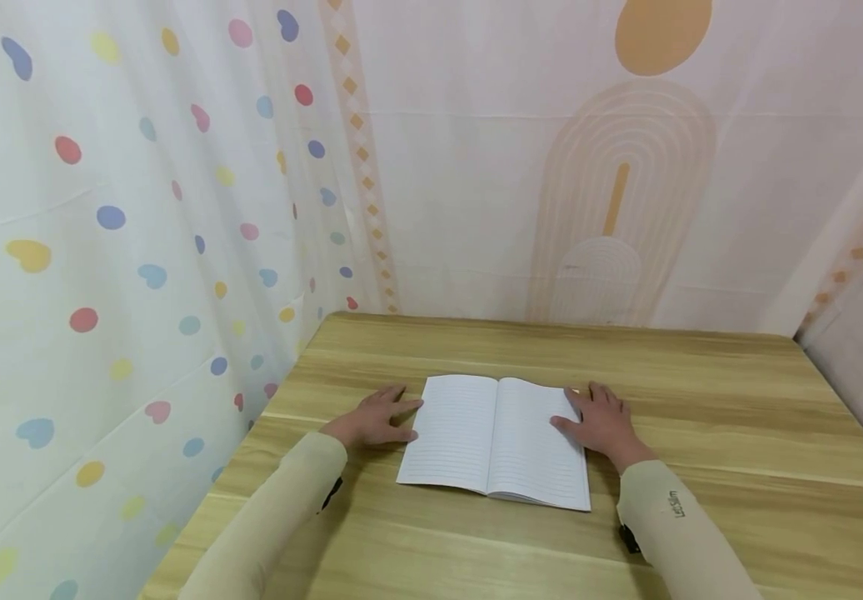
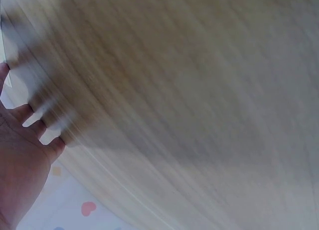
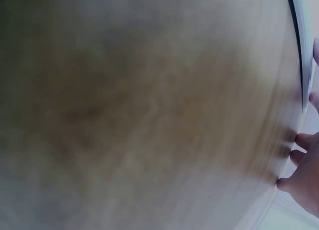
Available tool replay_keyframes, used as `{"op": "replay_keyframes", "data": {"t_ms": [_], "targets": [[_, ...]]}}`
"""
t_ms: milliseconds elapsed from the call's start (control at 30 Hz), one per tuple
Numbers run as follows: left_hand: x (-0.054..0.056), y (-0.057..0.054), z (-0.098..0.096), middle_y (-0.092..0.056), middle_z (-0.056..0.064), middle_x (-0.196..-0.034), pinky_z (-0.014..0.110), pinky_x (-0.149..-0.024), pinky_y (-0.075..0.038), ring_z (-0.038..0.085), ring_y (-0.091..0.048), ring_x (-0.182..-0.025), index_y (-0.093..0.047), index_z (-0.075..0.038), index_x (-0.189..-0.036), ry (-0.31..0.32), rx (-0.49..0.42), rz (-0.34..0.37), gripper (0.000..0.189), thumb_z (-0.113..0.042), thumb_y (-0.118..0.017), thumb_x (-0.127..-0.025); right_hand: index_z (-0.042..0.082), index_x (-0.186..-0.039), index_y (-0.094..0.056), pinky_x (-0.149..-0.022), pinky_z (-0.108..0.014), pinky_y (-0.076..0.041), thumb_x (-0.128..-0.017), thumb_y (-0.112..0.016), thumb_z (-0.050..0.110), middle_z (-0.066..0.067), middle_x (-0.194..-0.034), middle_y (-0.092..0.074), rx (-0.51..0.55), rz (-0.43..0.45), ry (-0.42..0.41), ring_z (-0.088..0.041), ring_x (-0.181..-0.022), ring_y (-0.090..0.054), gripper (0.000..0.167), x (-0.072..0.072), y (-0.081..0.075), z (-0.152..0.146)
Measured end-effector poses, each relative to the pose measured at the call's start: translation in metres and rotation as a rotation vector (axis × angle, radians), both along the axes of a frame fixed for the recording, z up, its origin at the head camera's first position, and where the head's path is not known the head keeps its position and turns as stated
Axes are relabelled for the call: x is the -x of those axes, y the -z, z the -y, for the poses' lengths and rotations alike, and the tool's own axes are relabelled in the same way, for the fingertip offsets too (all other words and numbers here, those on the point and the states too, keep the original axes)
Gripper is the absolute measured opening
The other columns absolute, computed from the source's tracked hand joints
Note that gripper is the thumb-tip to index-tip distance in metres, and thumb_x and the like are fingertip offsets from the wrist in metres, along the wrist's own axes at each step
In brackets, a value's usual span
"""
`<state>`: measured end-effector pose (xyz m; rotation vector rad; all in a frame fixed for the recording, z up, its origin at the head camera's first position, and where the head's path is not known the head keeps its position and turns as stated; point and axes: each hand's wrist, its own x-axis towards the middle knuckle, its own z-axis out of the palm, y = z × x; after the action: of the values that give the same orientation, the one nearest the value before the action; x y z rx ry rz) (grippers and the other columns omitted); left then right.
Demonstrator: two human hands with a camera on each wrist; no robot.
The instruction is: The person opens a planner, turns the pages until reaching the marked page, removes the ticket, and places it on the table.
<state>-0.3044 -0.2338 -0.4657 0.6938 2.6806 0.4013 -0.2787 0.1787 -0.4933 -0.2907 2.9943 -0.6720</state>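
An open notebook with ruled white pages lies on the wooden table, its spine running down the middle. My left hand rests at the notebook's left edge, fingers spread, thumb and index fingertip right at the page border. Over the right page's outer edge lies my right hand, its thumb and index finger on the paper and the other fingers on the wood beside it. In the left wrist view the left hand shows its spread fingertips against the tabletop. The right wrist view catches the right hand beside the notebook's edge.
The wood-grain table reaches back to a pale curtain with an arch pattern. A curtain with coloured dots hangs along the left side. Both forearms wear beige sleeves, with a dark band part showing beneath each.
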Motion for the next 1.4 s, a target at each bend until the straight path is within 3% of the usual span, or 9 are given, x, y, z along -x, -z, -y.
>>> {"op": "replay_keyframes", "data": {"t_ms": [400,667,767,867,1000,1233,1400], "targets": [[0.001,0.003,0.0,-0.013,0.025,-0.161,0.062,-0.115,-0.011,0.047,-0.01,-0.147,-0.039,-0.017,-0.154,-0.005,0.015,-0.006,0.07,-0.049,-0.06,-0.097,0.004,-0.141,-0.055,-0.108,-0.071,-0.015,-0.097,-0.061,0.039,-0.036,-0.149,-0.031,0.003,-0.063,-0.032,-0.054,-0.139,-0.023,0.057,-0.002,-0.005,0.005],[0.001,-0.001,0.0,-0.013,0.024,-0.162,0.062,-0.115,-0.011,0.047,-0.008,-0.147,-0.038,-0.017,-0.154,-0.013,0.013,0.001,0.069,-0.048,-0.06,-0.097,0.0,-0.136,-0.059,-0.105,-0.064,-0.031,-0.093,-0.068,0.033,-0.03,-0.139,-0.051,0.114,-0.167,0.004,-0.05,-0.13,-0.042,0.055,0.002,-0.006,0.007],[0.001,-0.003,0.0,-0.013,0.024,-0.162,0.062,-0.115,-0.011,0.047,-0.009,-0.147,-0.039,-0.016,-0.154,-0.013,0.006,0.003,0.069,-0.048,-0.061,-0.097,0.0,-0.141,-0.054,-0.101,-0.057,-0.04,-0.094,-0.068,0.032,-0.025,-0.132,-0.058,0.205,-0.119,0.037,-0.042,-0.118,-0.053,0.058,0.002,-0.011,0.01],[0.0,-0.003,0.0,-0.013,0.024,-0.162,0.063,-0.114,-0.011,0.047,-0.01,-0.147,-0.039,-0.016,-0.154,-0.013,0.0,0.002,0.069,-0.048,-0.061,-0.096,0.002,-0.146,-0.047,-0.086,-0.046,-0.047,-0.095,-0.068,0.029,-0.019,-0.111,-0.062,0.28,-0.059,0.07,-0.031,-0.097,-0.055,0.062,0.001,-0.017,0.013],[-0.001,-0.002,0.0,-0.014,0.025,-0.161,0.063,-0.114,-0.012,0.048,-0.01,-0.146,-0.04,-0.015,-0.154,-0.01,-0.001,-0.003,0.069,-0.048,-0.061,-0.096,0.0,-0.15,-0.04,-0.074,-0.039,-0.041,-0.096,-0.067,0.023,-0.013,-0.095,-0.055,0.356,-0.034,0.119,-0.027,-0.087,-0.049,0.065,0.0,-0.023,0.018],[-0.002,-0.002,-0.001,-0.013,0.026,-0.161,0.063,-0.114,-0.011,0.049,-0.01,-0.146,-0.039,-0.014,-0.154,0.003,0.004,-0.002,0.069,-0.047,-0.061,-0.097,-0.001,-0.153,-0.032,-0.085,-0.043,-0.045,-0.097,-0.065,0.019,-0.023,-0.109,-0.059,0.515,-0.037,0.17,-0.032,-0.096,-0.052,0.067,0.0,-0.03,0.023],[-0.002,-0.003,-0.001,-0.013,0.027,-0.16,0.064,-0.114,-0.012,0.049,-0.01,-0.146,-0.039,-0.013,-0.154,0.011,0.004,-0.001,0.069,-0.046,-0.061,-0.097,0.002,-0.153,-0.035,-0.083,-0.039,-0.049,-0.099,-0.063,0.021,-0.026,-0.12,-0.064,0.599,-0.023,0.175,-0.031,-0.096,-0.058,0.064,0.0,-0.038,0.026]]}}
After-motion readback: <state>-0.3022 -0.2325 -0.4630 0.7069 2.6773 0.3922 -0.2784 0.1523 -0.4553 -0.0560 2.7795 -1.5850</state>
